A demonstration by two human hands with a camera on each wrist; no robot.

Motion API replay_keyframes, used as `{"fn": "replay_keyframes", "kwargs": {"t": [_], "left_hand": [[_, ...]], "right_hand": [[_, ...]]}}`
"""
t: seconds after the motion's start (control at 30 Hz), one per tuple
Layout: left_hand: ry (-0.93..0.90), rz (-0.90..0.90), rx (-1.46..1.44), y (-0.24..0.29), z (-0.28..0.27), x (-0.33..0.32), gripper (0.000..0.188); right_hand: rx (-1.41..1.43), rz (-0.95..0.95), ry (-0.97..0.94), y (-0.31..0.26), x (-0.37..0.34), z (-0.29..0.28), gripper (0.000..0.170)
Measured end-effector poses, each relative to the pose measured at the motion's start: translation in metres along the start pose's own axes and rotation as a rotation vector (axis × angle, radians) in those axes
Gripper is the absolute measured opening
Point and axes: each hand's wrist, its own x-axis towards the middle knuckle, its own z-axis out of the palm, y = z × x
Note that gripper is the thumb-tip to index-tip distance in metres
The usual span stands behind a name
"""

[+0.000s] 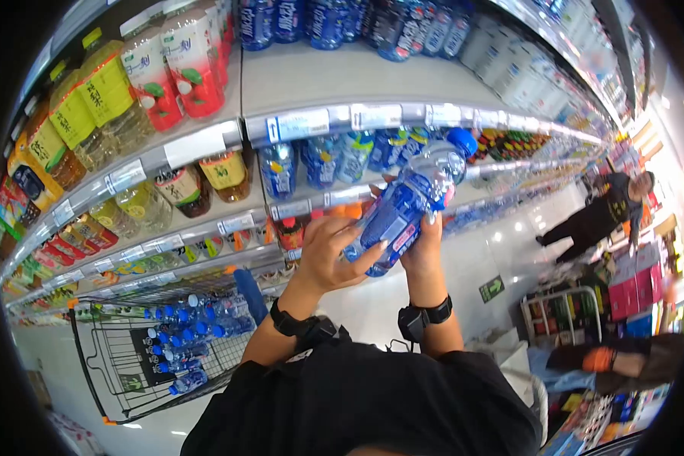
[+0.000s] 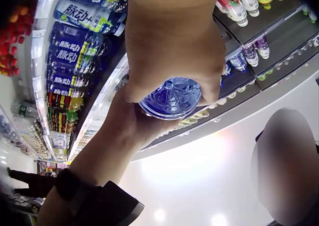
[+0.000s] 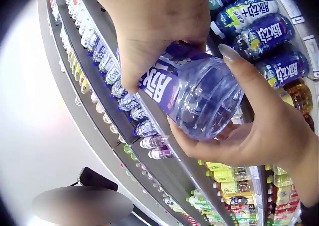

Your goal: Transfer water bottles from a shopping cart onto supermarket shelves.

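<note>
A large blue drink bottle [image 1: 403, 216] with a blue cap is held tilted in front of the shelves, its cap pointing up and to the right. Around its lower end curl the fingers and thumb of my left hand [image 1: 330, 254]. My right hand [image 1: 425, 247] grips the bottle higher up, over the label; part of this hand is hidden behind the bottle. In the left wrist view the clear ribbed base [image 2: 172, 99] faces the camera. The right wrist view shows white characters on the dark label [image 3: 160, 89], beside the left thumb and fingers [image 3: 249, 81].
A shopping cart [image 1: 91, 365] with several blue-capped bottles [image 1: 197, 327] stands at lower left. Drinks line the shelves ahead, above price tags [image 1: 300, 125]. A person in dark clothes [image 1: 612, 209] is farther down the aisle. Pink boxes [image 1: 634, 281] are stacked at right, near another person's arm [image 1: 623, 361].
</note>
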Motion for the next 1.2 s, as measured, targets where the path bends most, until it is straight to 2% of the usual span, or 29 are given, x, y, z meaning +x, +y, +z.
{"fn": "replay_keyframes", "kwargs": {"t": [0.03, 0.07, 0.2, 0.27, 0.33, 0.4, 0.47, 0.5, 0.6, 0.63, 0.7, 0.8, 0.83, 0.97, 1.1, 1.2], "left_hand": [[0.002, 0.004, 0.013, -0.011, 0.005, 0.002, 0.045], [0.018, 0.018, 0.029, -0.02, 0.009, 0.005, 0.044], [0.037, 0.04, 0.028, -0.048, 0.016, 0.017, 0.044], [0.045, 0.06, -0.011, -0.058, 0.02, 0.024, 0.044], [0.018, 0.112, 0.06, -0.068, 0.022, 0.036, 0.043], [0.043, 0.181, 0.233, -0.074, 0.026, 0.052, 0.042], [0.002, 0.071, 0.265, -0.079, 0.032, 0.075, 0.043], [0.009, 0.04, 0.306, -0.085, 0.038, 0.085, 0.045], [0.018, 0.031, 0.31, -0.096, 0.048, 0.122, 0.054], [0.018, 0.042, 0.29, -0.099, 0.051, 0.133, 0.057], [-0.045, -0.085, 0.316, -0.104, 0.062, 0.146, 0.063], [-0.075, -0.213, 0.29, -0.12, 0.079, 0.155, 0.067], [-0.08, -0.248, 0.286, -0.124, 0.083, 0.156, 0.065], [-0.102, -0.36, 0.206, -0.144, 0.097, 0.154, 0.061], [-0.195, -0.443, 0.262, -0.14, 0.099, 0.159, 0.058], [-0.165, -0.462, 0.274, -0.145, 0.104, 0.158, 0.055]], "right_hand": [[-0.124, 0.025, -0.028, 0.005, 0.012, -0.007, 0.084], [-0.099, 0.006, -0.014, 0.008, 0.021, -0.006, 0.088], [-0.042, 0.045, -0.15, 0.014, 0.052, -0.017, 0.094], [-0.137, 0.006, -0.263, 0.014, 0.069, -0.031, 0.095], [-0.191, -0.042, -0.296, 0.009, 0.084, -0.04, 0.097], [-0.163, -0.124, -0.32, -0.001, 0.099, -0.035, 0.097], [-0.215, -0.324, -0.325, -0.017, 0.111, -0.015, 0.095], [-0.289, -0.358, -0.328, -0.022, 0.118, -0.012, 0.092], [-0.704, -0.663, -0.347, -0.023, 0.155, -0.015, 0.09], [-0.664, -0.611, -0.315, -0.021, 0.167, -0.015, 0.088], [-0.735, -0.705, -0.222, -0.019, 0.185, -0.011, 0.083], [-0.367, -0.615, -0.202, -0.022, 0.217, -0.006, 0.075], [-0.36, -0.644, -0.262, -0.022, 0.234, -0.01, 0.066], [-0.169, -0.294, -0.277, -0.023, 0.263, -0.025, 0.053], [-0.145, -0.172, -0.301, -0.02, 0.274, -0.033, 0.049], [-0.298, -0.217, -0.315, -0.02, 0.275, -0.023, 0.05]]}}
